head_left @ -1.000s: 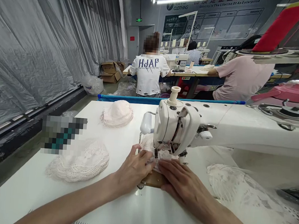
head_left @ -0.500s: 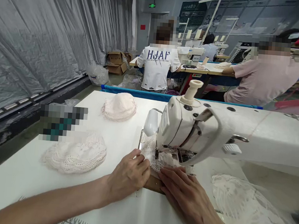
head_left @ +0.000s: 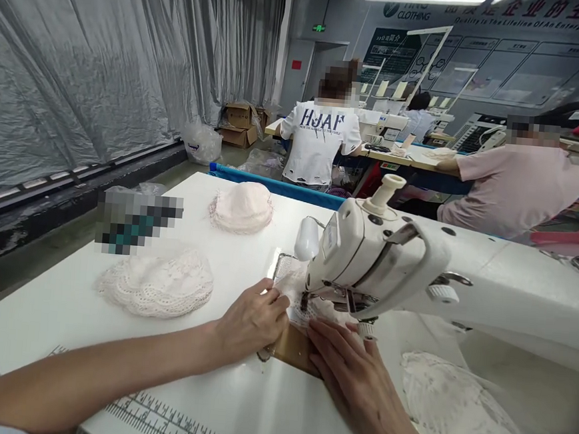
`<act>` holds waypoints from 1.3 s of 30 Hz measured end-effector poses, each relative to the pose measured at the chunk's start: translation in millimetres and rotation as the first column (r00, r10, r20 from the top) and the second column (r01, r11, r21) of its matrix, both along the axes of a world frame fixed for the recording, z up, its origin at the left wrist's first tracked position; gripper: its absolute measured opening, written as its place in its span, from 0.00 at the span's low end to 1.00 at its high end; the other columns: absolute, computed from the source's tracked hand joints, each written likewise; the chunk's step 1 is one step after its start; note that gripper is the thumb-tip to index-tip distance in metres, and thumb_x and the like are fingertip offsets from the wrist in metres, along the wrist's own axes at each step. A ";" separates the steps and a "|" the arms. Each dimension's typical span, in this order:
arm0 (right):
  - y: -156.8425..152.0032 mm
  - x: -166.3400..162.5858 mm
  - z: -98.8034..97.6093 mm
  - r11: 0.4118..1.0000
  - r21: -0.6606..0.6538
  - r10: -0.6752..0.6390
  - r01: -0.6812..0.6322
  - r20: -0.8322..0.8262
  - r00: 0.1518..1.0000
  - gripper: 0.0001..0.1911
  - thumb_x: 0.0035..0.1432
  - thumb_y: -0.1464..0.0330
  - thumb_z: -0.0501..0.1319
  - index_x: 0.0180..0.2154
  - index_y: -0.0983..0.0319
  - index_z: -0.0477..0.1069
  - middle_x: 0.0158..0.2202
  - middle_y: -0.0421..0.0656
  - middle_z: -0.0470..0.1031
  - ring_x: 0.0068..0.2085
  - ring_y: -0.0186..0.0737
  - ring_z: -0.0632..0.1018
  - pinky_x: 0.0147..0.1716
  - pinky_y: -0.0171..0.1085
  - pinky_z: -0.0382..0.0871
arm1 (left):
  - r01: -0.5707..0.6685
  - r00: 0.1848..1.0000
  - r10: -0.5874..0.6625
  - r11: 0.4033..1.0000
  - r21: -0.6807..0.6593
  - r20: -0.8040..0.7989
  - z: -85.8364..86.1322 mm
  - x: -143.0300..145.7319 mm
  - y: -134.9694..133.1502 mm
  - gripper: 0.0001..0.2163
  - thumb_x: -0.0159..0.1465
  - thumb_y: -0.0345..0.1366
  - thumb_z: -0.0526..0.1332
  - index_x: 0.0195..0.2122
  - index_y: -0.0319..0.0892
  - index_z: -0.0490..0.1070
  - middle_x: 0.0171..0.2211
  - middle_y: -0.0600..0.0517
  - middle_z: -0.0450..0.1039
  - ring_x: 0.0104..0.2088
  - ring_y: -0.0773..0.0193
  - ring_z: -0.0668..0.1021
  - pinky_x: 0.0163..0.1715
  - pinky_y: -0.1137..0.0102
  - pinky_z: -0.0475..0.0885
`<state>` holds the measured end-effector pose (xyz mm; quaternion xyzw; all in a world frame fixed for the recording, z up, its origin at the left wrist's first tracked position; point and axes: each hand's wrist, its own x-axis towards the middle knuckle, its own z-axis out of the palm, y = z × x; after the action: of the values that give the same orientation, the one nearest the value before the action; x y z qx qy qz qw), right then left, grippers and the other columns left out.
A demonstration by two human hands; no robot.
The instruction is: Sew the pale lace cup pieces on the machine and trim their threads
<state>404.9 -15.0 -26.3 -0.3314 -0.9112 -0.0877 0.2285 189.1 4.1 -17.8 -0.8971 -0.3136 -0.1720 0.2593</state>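
Note:
A pale pink lace piece point(head_left: 291, 283) lies under the presser foot of a white sewing machine point(head_left: 354, 249). My left hand point(head_left: 256, 318) is closed at the left edge of the lace, fingers curled and thumb pinching it. My right hand point(head_left: 352, 366) rests flat in front of the foot, fingers stretched out over the near edge of the lace. Between the two hands a brown plate point(head_left: 299, 348) shows on the machine bed. The needle tip and part of the lace are hidden behind the machine head.
Left on the white table point(head_left: 240, 260) are a stack of lace pieces point(head_left: 161, 284) and a stack of pink cup-shaped pieces point(head_left: 243, 206). More lace point(head_left: 450, 397) lies at the right, below the machine arm. A printed ruler point(head_left: 167, 425) runs along the front. Co-workers sit beyond.
The camera view has tilted, so the table and machine appear slanted and more of the wall shows. Both hands stay beside the presser foot, with the left one slightly farther left in view.

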 end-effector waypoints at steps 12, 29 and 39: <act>4.8 -4.6 3.8 0.997 -0.006 -0.082 0.082 -0.063 0.995 0.16 0.65 0.72 0.46 0.45 0.60 0.71 0.44 0.47 0.76 0.39 0.40 0.77 0.44 0.44 0.60 | -0.006 1.000 0.005 0.999 -0.047 -0.019 -2.0 -6.0 33.5 0.10 0.64 0.22 0.49 0.32 0.37 0.68 0.28 0.53 0.71 0.33 0.66 0.74 0.49 0.63 0.62; -39.0 -64.6 42.1 0.924 -0.274 0.263 -0.267 -0.050 0.963 0.07 0.59 0.71 0.57 0.40 0.62 0.70 0.35 0.45 0.73 0.37 0.41 0.73 0.39 0.41 0.63 | -0.011 0.991 0.099 0.727 -0.687 0.088 59.3 -62.6 -101.5 0.08 0.61 0.24 0.52 0.29 0.39 0.69 0.22 0.55 0.71 0.25 0.68 0.72 0.44 0.67 0.65; -93.4 -25.9 73.1 0.007 -0.933 0.245 -0.361 -0.348 0.905 0.11 0.57 0.62 0.61 0.32 0.64 0.74 0.27 0.38 0.72 0.30 0.32 0.72 0.29 0.30 0.65 | 0.714 0.578 0.739 -0.253 -0.653 0.346 29.8 -42.7 -169.9 0.11 0.44 0.31 0.72 0.29 0.36 0.76 0.25 0.54 0.73 0.27 0.70 0.72 0.29 0.77 0.66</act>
<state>379.1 -108.4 46.8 -0.1969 -0.7653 0.6128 -0.0025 146.4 -165.8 12.0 -0.4833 -0.3957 -0.2289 -0.7466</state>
